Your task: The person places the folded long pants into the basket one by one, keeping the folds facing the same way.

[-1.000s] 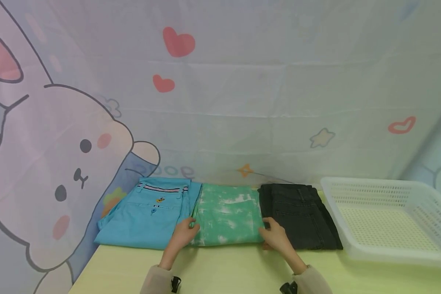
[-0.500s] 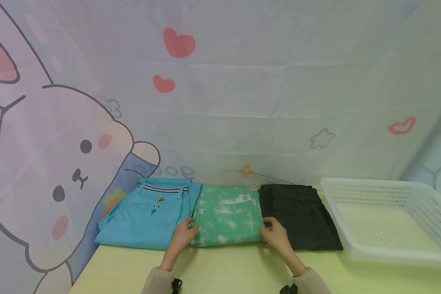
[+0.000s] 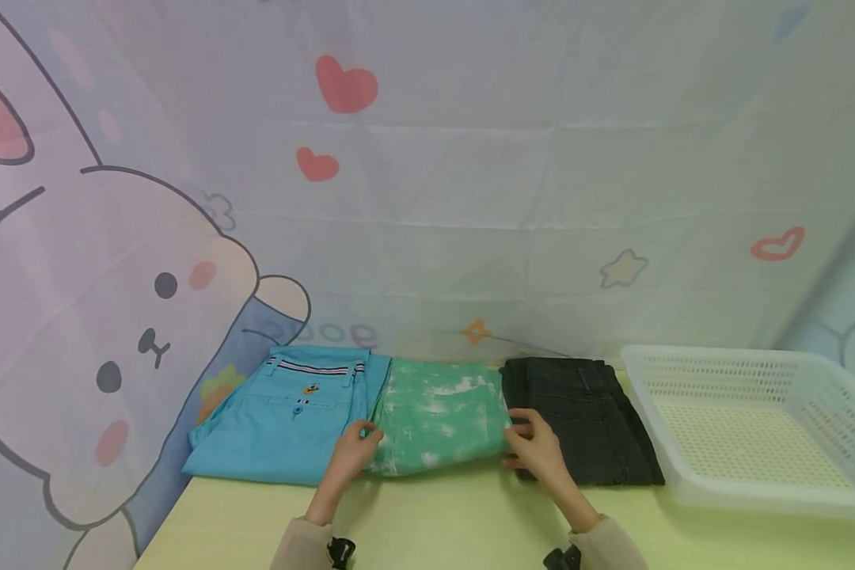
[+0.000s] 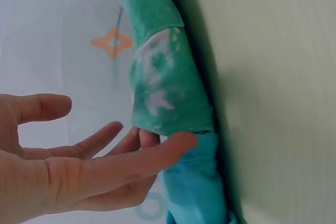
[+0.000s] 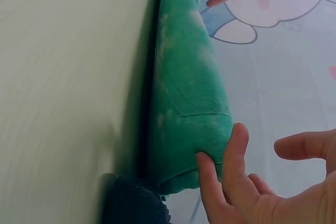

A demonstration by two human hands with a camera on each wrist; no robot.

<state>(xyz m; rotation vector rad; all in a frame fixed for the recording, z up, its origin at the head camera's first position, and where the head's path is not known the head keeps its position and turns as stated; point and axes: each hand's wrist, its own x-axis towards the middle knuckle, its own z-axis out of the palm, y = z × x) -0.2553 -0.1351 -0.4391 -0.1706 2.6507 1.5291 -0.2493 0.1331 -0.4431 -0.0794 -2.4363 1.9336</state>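
Green tie-dyed pants, folded into a flat rectangle, lie in the middle of a row on the table. My left hand is at their left side edge; in the left wrist view its fingertips touch the end of the fold, the thumb standing apart. At the right side edge is my right hand, its fingertips against the cloth in the right wrist view and the thumb clear of it. The near right corner of the green pants sits slightly raised. Folded blue pants adjoin on the left, folded black jeans on the right.
A white plastic basket with slotted walls stands right of the black jeans. Behind the row hangs a curtain printed with a rabbit and hearts. The pale yellow table extends toward the person in front of the clothes.
The near right corner of the green pants has risen a little. My right hand has shifted slightly up and its fingers are more spread. The left hand moved only slightly.
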